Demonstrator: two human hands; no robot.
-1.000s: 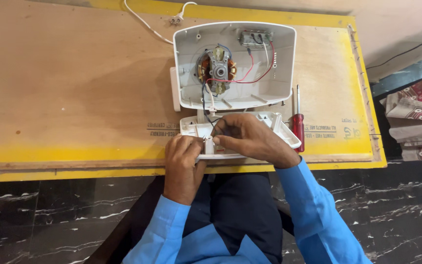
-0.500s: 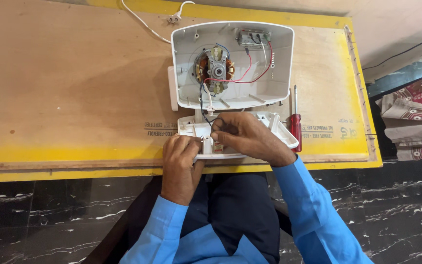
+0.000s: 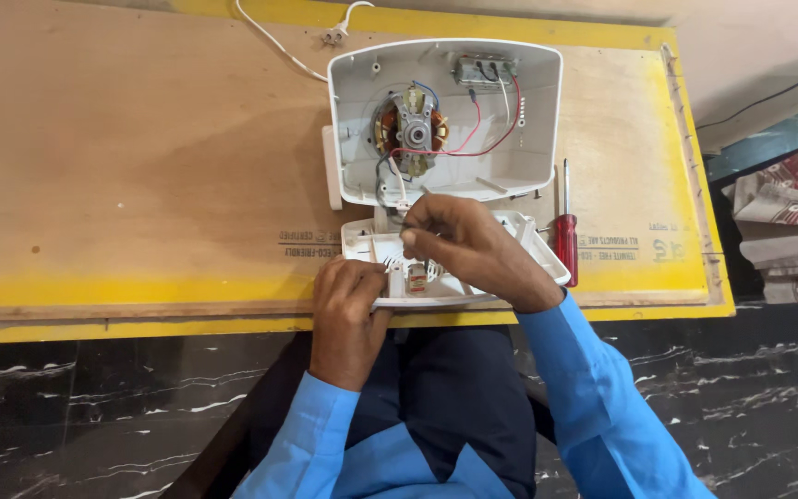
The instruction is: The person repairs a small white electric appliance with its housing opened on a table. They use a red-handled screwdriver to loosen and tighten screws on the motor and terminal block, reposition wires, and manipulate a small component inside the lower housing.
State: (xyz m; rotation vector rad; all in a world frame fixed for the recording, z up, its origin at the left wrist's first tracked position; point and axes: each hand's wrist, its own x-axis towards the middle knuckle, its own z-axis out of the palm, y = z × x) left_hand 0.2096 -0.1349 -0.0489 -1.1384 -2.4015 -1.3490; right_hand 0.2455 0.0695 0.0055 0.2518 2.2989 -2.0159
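Left hand [image 3: 348, 296] is curled and presses on the near edge of the white cover [image 3: 454, 277], which lies long from left to right. Right hand [image 3: 464, 245] pinches thin wires [image 3: 390, 189] at its far edge, below the open white housing [image 3: 445, 120].

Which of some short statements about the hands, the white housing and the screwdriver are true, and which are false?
1. Both hands rest on the smaller white cover. True.
2. The right hand holds the red-handled screwdriver. False: it lies on the board, right of the hand.
3. The open white housing shows a motor with red wires. True.
4. The left hand grips the white cord. False: the cord lies at the board's far edge.
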